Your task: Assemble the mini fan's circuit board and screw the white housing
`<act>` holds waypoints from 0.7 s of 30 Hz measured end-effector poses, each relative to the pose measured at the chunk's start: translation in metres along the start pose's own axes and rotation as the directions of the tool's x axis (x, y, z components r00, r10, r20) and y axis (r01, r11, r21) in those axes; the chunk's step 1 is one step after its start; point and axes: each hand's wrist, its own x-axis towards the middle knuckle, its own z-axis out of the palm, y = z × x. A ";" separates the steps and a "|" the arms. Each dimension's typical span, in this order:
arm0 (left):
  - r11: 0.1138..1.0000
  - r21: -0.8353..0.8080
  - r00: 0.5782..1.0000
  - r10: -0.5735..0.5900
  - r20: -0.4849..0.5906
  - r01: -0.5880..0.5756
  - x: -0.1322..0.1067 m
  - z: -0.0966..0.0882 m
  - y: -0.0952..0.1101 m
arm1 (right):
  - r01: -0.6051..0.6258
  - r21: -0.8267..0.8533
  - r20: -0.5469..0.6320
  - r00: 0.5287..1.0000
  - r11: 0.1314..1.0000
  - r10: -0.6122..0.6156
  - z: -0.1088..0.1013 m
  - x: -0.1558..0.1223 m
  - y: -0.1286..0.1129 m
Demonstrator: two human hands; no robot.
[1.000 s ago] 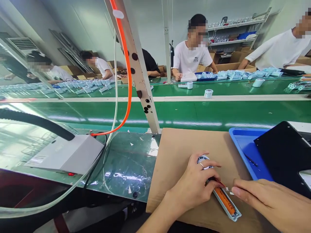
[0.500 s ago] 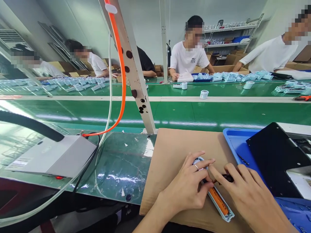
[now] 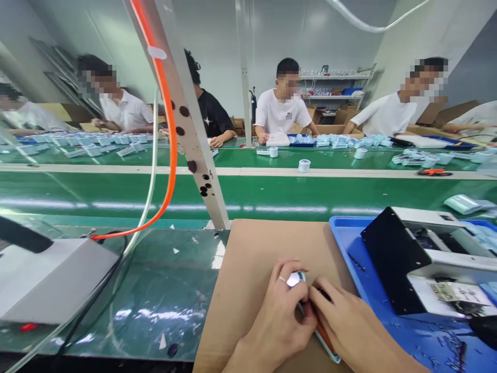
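A light blue, elongated housing (image 3: pixel 328 348) with a round end and an orange cylindrical battery (image 3: pixel 323 334) inside lies slantwise on the brown cardboard. My left hand (image 3: pixel 285 311) is closed around its upper part, thumb and fingers pinching near the round end, which shows a bright white face (image 3: pixel 294 280). A ring is on one of its fingers. My right hand (image 3: pixel 349 316) is bent over the housing's right side, fingertips meeting those of the left. Something small and dark shows under its curled fingers; its kind is hidden. The hands cover the housing's middle.
A blue tray (image 3: pixel 344 228) at right holds a black-and-white machine (image 3: pixel 392 264) and many scattered screws (image 3: pixel 446 347). A grey box (image 3: pixel 58 280) with hoses stands at left. Beyond a slanted post (image 3: pixel 198 155) runs a green conveyor (image 3: pixel 272 194); several co-workers sit behind it among light blue parts.
The view has swung up and to the right. My right hand has moved in closer over the housing, covering more of the battery; the dark thing in its fingers is now mostly hidden.
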 end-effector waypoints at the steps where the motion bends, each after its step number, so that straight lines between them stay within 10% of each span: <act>1: 0.998 -0.004 0.997 -0.056 -0.048 0.056 -0.002 0.004 -0.002 | -0.018 -0.006 0.004 1.000 1.000 0.018 0.003 0.001 -0.001; 5: 0.977 -0.004 0.967 -0.211 -0.143 0.212 -0.008 0.012 -0.010 | -0.080 -0.028 0.001 0.997 0.996 0.080 0.006 0.007 -0.007; 21: 0.959 0.071 0.889 -0.224 -0.400 0.274 0.005 0.028 0.008 | -0.218 0.289 0.053 0.976 0.932 0.212 -0.003 0.020 -0.005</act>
